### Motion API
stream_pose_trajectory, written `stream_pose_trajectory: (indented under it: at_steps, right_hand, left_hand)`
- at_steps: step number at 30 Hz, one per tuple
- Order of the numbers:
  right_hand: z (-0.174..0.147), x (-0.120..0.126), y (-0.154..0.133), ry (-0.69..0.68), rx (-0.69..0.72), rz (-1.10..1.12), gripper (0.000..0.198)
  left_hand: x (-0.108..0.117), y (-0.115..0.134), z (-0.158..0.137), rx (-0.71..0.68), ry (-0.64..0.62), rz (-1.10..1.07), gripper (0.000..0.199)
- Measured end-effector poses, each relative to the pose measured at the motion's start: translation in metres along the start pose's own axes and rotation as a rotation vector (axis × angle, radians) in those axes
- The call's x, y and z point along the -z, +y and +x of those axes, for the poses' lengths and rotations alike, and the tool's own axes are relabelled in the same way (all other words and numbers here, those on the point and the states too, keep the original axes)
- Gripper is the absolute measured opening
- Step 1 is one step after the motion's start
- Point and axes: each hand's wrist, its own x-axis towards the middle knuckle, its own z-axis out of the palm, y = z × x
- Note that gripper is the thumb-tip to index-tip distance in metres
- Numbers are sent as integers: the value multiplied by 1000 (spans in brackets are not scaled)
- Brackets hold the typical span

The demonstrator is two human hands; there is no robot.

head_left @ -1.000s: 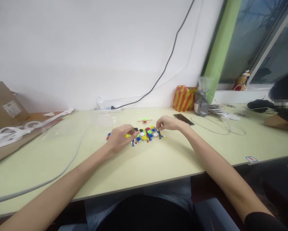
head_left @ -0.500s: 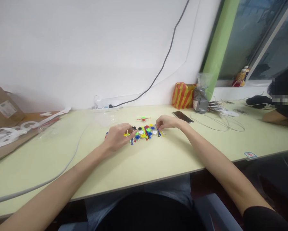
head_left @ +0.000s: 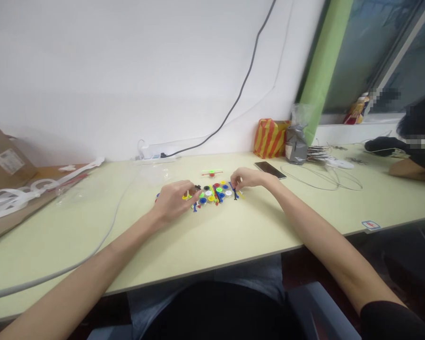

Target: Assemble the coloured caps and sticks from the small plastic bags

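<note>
Small plastic pieces lie in a cluster on the table between my hands, among them a blue disc [head_left: 203, 200], a white disc [head_left: 228, 193] and thin coloured sticks [head_left: 216, 194]. My left hand [head_left: 175, 199] rests over the cluster's left end, thumb and fingers apart, with yellow and green pieces showing in the gap. A dark piece [head_left: 198, 187] is close to its fingertips. At the right end, the fingers of my right hand [head_left: 247, 177] are pinched together just above a black stick [head_left: 235, 194]; what they hold is hidden. A small green-and-red spinner-like piece [head_left: 212, 174] stands behind the cluster.
A phone [head_left: 270, 170] lies behind my right hand, near a striped bag [head_left: 269, 138], a grey pouch [head_left: 296, 146] and a looped thin cable [head_left: 325, 182]. A power strip [head_left: 151, 157] sits by the wall. Cardboard [head_left: 6, 156] and a white cable [head_left: 88, 257] are at left. Another person's arm [head_left: 412, 169] rests at far right.
The view has shifted very slightly. My right fingers stay at the same end of the cluster, with only a tiny movement by the black stick. My left hand stays in place.
</note>
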Motion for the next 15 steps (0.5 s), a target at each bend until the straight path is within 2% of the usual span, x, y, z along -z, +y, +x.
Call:
stream_pose_trajectory:
  at_steps: [15]
  right_hand:
    - [0, -2, -2, -38, 52, 23, 17]
  left_hand:
    - [0, 0, 0, 20, -28, -19, 33]
